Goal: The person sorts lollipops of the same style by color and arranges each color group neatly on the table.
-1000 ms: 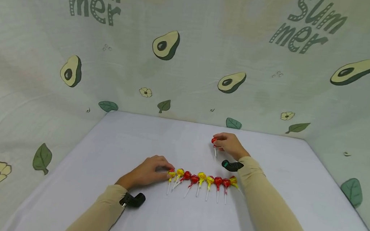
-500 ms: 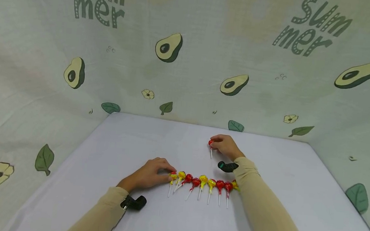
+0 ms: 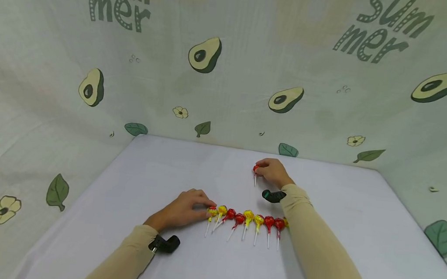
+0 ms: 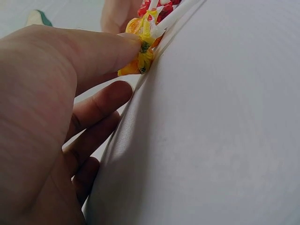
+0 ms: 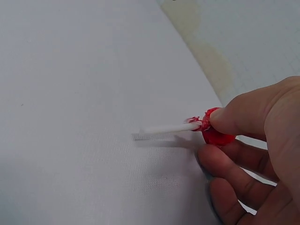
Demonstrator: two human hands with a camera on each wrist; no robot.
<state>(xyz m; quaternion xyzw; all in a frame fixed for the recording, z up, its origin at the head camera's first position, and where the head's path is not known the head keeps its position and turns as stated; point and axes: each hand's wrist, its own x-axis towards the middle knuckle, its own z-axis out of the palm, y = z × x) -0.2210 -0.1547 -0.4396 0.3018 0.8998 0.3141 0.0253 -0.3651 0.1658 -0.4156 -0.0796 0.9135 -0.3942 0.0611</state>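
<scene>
**Red lollipop (image 5: 220,137) slides slightly left and straightens near the bench's (image 3: 166,165) far edge**

Compared with a second ago, the right grip (image 3: 275,172) sits a little further left over the row, and the stick it carries now points straight at the near edge. That grip is closed to a pinch, thumb and forefinger on the red head, the other fingers loosely bent. Whether the stick's tip touches the cloth, I cannot tell.

Well in from the far edge lies a row of lollipops (image 3: 248,215), red and yellow, sticks toward the near edge. At its left end, the left grip (image 3: 184,206) stays put, thumb and forefinger lightly pinching the end lollipop (image 3: 212,211).

Main risk, I judge, is the right sleeve (image 3: 318,239): it crosses above the row's right end and partly hides a yellow lollipop (image 3: 285,222), so a low pull toward the near edge could drag pieces out of line. Extra pressure from the left thumb could roll the end piece into its neighbour. Round, slick wrapping may also let the red head twist in the pinch, swinging its stick askew.
</scene>
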